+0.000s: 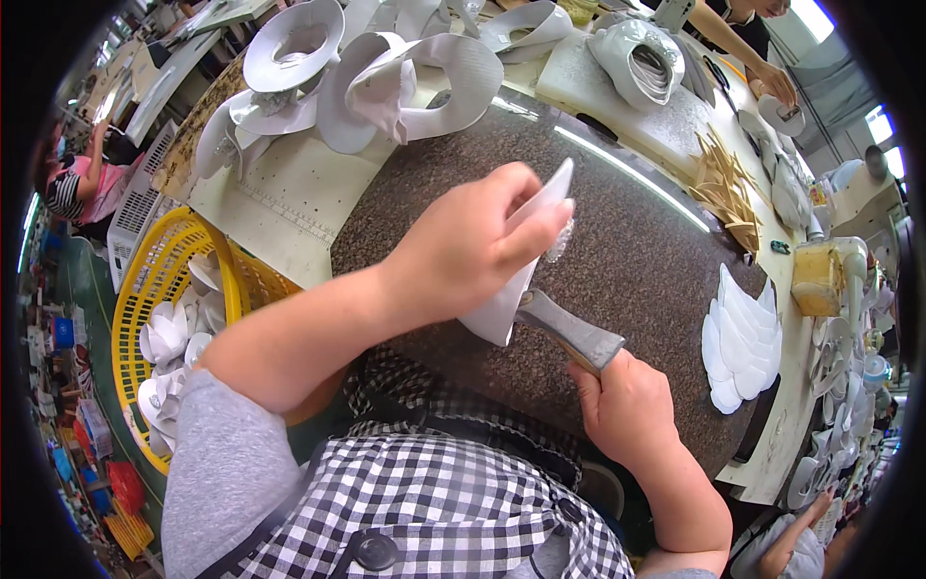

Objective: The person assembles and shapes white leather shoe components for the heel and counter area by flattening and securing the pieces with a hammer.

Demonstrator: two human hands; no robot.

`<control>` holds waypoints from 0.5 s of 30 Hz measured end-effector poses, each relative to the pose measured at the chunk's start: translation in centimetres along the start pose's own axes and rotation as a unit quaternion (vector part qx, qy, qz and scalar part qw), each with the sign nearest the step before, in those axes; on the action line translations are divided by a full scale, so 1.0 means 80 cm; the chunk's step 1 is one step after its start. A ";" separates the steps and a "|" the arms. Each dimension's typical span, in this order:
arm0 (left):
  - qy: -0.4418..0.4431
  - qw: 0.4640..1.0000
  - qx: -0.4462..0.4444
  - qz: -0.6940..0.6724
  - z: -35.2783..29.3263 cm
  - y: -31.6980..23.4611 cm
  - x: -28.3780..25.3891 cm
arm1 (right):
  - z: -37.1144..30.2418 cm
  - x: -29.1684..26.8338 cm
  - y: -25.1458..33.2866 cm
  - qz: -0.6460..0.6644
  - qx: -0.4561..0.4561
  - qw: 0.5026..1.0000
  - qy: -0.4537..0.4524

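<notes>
Head view: 1 left hand (473,246), fingers pinching 1 bent white piece (497,314) over the speckled worktop (415,227); 1 right hand (632,405), wrapped around 1 grey tool (569,326), contact with the piece unclear; 1 clear bumpy trim (558,241) beside the left grip; likely risks: slipping, from a loose pinch; a marked edge or jarred trim, from a careless tool swing

Centre: two hands (449,251) (632,405), one white piece (495,317), one grey hand tool (577,331). Left: one yellow plastic basket (232,275).
</notes>
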State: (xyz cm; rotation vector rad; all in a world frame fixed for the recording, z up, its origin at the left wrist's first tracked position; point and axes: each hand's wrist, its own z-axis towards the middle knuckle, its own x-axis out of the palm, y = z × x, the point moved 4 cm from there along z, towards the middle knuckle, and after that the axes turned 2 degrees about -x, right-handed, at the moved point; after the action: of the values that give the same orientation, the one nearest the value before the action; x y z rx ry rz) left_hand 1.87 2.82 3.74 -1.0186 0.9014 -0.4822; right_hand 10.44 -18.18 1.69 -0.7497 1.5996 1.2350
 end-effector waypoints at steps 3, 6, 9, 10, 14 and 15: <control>0.004 0.997 0.066 0.029 0.012 -0.017 0.011 | 0.005 -0.019 -0.003 -0.025 -0.017 0.998 -0.062; -0.067 0.969 0.233 0.047 0.006 -0.016 0.020 | 0.013 -0.040 -0.018 -0.051 0.016 0.990 -0.132; -0.128 0.970 0.196 0.061 -0.009 0.017 0.024 | 0.017 -0.036 -0.034 -0.020 0.051 0.995 -0.089; -0.124 0.970 0.199 0.061 -0.012 0.019 0.023 | 0.014 -0.040 -0.033 0.010 0.049 0.992 -0.117; -0.117 0.973 0.188 0.068 -0.042 0.019 0.022 | 0.000 -0.009 -0.031 0.014 0.035 0.996 -0.076; -0.110 0.971 0.198 0.081 -0.050 0.021 0.023 | 0.004 -0.016 -0.030 0.006 0.053 0.998 -0.039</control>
State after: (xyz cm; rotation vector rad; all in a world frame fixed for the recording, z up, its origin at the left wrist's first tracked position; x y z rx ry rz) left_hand -0.49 0.20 0.55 -0.6126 0.6498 -0.3825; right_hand 13.08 -18.65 1.95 -0.6185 1.5942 1.1651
